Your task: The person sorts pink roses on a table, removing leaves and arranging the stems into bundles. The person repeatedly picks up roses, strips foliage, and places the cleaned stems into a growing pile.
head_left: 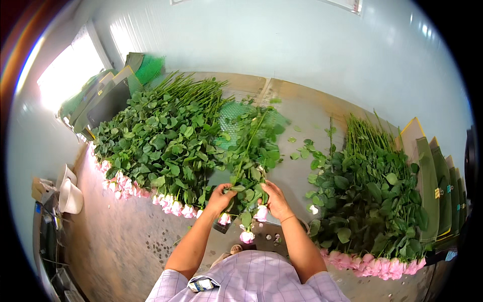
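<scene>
Between my hands lie a few leafy pink roses, their heads toward me and their stems running away over the table. My left hand (220, 198) is closed around a rose stem, just above a pink rose head (224, 219). My right hand (275, 200) is closed at the neck of another rose (261, 213), with its fingertips partly hidden by leaves. A third rose head (247, 236) hangs lowest, between my forearms. Beyond my hands, the stems and leaves rest on green netting (232, 118).
A large heap of roses (161, 136) covers the table's left side, heads over the near edge. Another pile (372, 196) lies at right. Green boards (430, 189) stand along the right edge, more at far left. Loose leaves dot the grey tabletop (297, 171). White buckets (70, 194) stand left.
</scene>
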Motion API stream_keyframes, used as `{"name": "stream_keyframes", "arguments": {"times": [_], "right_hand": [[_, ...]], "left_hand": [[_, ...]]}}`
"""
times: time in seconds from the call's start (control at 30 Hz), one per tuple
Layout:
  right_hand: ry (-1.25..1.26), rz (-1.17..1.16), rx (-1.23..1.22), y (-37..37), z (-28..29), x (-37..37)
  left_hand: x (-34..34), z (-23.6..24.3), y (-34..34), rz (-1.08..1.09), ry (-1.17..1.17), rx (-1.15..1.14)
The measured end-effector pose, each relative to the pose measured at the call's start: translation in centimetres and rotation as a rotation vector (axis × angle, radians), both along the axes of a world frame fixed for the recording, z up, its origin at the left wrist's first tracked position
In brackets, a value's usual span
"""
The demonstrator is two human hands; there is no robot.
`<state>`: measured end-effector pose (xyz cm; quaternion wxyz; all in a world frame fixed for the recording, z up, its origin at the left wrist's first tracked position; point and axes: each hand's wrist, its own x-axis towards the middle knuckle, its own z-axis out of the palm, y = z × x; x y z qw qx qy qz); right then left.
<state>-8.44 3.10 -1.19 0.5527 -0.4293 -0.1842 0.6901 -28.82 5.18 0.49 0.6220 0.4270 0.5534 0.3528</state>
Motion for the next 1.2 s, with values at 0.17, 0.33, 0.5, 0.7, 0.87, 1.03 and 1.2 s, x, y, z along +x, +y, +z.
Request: {"name": "stream_keyframes", "arguments": {"times": [0.17, 0.33, 0.5, 0.7, 0.87, 1.03, 1.2], "right_hand": [[-0.183, -0.093, 0.229, -0.9, 0.8, 3.9], [-0.274, -0.200, 0.363, -4.8, 4.4, 7.0], [-0.272, -0.189, 0.099, -6.4, -1.5, 10.8], [-0.196, -0.183, -0.090, -7.3, -3.8, 13.0], [-0.240, -0.230, 0.019, -8.0, -2.7, 13.4], [-0.440, -0.070, -0.085, -8.5, -2.1, 13.1], [-0.624, 0.005, -0.141, -8.3, -2.7, 13.2]], "left_hand": [[5.1, -3.1, -1.8, -0.193, 0.652, 0.304], [4.5, -5.5, -1.3, -0.137, 0.743, 0.275], [5.1, 0.8, -1.5, -0.033, -0.141, -0.021], [9.4, 4.8, -3.6, -0.082, -0.405, -0.127], [15.4, -1.4, -2.8, -0.144, -0.392, -0.071], [18.4, -7.8, -1.8, -0.230, -0.100, -0.144], [18.7, -4.2, -2.0, -0.364, -0.310, -0.338]]}}
